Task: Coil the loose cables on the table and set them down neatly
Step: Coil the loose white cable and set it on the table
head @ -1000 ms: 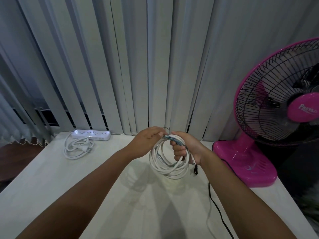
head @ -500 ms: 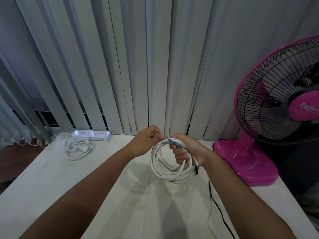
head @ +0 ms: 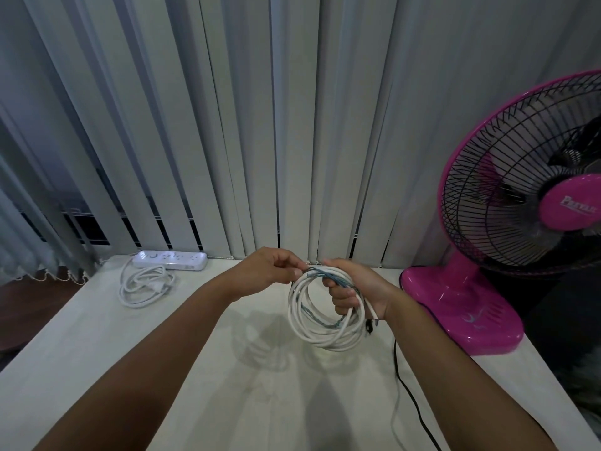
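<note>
I see R hand (head: 361,288) w/ fingers curled thru the white coil (head: 294,309), holding it above the table (head: 162,369), mid-frame. L hand (head: 266,271) pinches a blue-grey strand (head: 320,272) at coil top, thumb & forefinger. Strip (head: 172,259) w/ cord (head: 140,288) far left; fan (head: 461,297) right; black cord (head: 411,397) under R forearm.

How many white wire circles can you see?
2. One white coil hangs from the right hand above the table, the left hand pinching its top. A second coil lies on the table's far left, beside the power strip. None seem hidden.
</note>
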The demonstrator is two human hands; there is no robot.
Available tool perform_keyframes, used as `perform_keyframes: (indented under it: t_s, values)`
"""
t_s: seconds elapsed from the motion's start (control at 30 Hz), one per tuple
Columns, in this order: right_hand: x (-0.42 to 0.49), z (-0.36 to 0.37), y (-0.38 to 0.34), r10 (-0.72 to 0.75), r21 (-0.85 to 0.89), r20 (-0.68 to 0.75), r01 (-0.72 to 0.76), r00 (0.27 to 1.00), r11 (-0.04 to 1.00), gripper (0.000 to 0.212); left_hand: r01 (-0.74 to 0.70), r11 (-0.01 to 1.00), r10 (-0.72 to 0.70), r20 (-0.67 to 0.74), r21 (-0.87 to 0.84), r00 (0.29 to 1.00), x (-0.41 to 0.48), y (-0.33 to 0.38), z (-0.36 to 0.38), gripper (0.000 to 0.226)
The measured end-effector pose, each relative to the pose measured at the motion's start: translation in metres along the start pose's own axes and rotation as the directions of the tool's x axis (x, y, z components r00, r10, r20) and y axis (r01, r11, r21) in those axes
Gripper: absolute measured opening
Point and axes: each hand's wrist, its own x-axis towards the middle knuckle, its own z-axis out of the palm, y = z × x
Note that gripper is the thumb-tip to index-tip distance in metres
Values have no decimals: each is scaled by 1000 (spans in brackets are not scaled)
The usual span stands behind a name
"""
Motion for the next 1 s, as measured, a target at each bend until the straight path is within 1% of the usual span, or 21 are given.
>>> perform_keyframes:
  t_s: [0.2, 0.27, 0.3, 0.4, 0.43, 0.47, 0.53, 0.57, 0.67, 0.8, 0.9, 1.0]
  values:
    - [2, 2, 1, 4, -17, -6, -4, 1000, 1000, 42, 26, 993, -26, 1, 112, 1000, 0, 1, -1, 11]
    - [4, 2, 1, -1, -5, -10, 1, 1000, 1000, 41, 21, 986, -17, -26, 163, 1000, 1, 1, 0, 11]
    - [5, 2, 1, -4, 4, -8, 4, 1000, 1000, 40, 27, 988, -21, -43, 155, 999, 1, 1, 0, 11]
    - [6, 0, 1, -18, 55, 16, 17, 1000, 998, 40, 67, 998, -64, -107, 21, 992, 4, -1, 4, 7]
    - [5, -1, 1, -23, 70, 21, 21, 1000, 997, 40, 93, 995, -98, -134, -43, 986, 5, -1, 6, 4]
    - [5, -2, 1, -26, 80, 21, 24, 999, 996, 40, 122, 986, -139, -150, -117, 979, 5, -2, 7, 7]
    - [4, -3, 1, -29, 93, 17, 28, 999, 995, 39, 179, 949, -214, -113, -259, 970, 4, -5, 7, 11]
    - [3, -3, 1, -33, 97, 13, 32, 999, 995, 39, 200, 936, -229, -70, -290, 971, 3, -7, 7, 10]
    - [2, -1, 1, -51, 103, 1, 51, 999, 993, 38, 194, 938, -196, 22, -287, 980, 2, -10, 7, 5]
    - [1, -3, -1, -69, 149, -15, 70, 998, 986, 39, 126, 936, -117, 47, -328, 992, 0, -10, 6, 7]
    - [2, -7, -2, -72, 160, -30, 76, 997, 984, 40, 103, 950, -111, -8, -296, 994, -1, -10, 5, 12]
    - [3, -9, -2, -79, 150, -39, 84, 996, 985, 39, 102, 953, -136, -102, -284, 985, 0, -11, 9, 8]
